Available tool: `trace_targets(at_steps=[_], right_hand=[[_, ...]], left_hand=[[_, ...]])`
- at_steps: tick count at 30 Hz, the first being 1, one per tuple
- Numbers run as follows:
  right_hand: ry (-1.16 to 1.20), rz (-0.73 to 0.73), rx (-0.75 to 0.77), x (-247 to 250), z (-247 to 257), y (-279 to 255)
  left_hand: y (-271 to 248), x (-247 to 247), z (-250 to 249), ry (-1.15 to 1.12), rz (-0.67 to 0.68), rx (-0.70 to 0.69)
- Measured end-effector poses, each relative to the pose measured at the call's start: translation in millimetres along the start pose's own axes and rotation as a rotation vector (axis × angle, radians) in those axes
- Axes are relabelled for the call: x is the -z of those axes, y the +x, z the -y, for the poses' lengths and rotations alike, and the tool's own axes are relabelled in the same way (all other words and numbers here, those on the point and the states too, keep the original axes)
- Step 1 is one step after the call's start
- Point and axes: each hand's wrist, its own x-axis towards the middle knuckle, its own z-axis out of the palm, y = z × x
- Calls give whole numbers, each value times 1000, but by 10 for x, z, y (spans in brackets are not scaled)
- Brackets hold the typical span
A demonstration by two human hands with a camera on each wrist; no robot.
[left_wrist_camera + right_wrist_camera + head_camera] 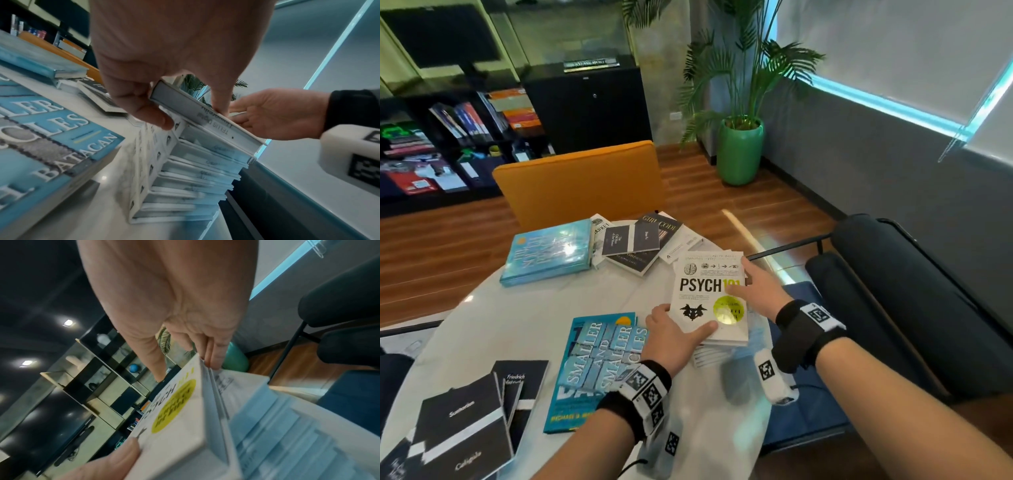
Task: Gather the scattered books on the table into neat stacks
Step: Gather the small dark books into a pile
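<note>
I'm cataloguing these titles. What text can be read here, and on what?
"PSYCH 101": white book, held by both hands.
"SMALLER AND SMALLER CIRCLES", "BATACAN": blue book.
"GIRL CODE": dark book.
"Friedrich": black booklet.
"Caligula": black booklet.
"MARKET": spine.
"TELUS Digital": page edge.
Other print is too blurred.

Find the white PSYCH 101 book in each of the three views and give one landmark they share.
Head: the white book lies right of centre, on top of a stack, held by both hands.
Left wrist: centre, seen edge-on under the left hand.
Right wrist: lower centre, cover with yellow circle.
Shared landmark: the potted palm.
</note>
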Motion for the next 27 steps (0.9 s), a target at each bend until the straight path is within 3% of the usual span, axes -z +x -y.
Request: trace_targets(at_steps=[3,7,11,20,27], right_hand=[[85,77,-8,-6,-77,-239],[-412,146,106,-74,-191,-566],[-599,40,158,-175,-218,-628],[-563,-43,120,72,-234,-489],[-496,-28,96,76,-271,-513]], left_hand=[[-10,2,-7,49,-45,-35],[38,-10,64,161,-55,-129],[10,-27,128,176,11,-237],[-53,-32,13,293,-1,-281],[15,-39,42,257,39,-265]])
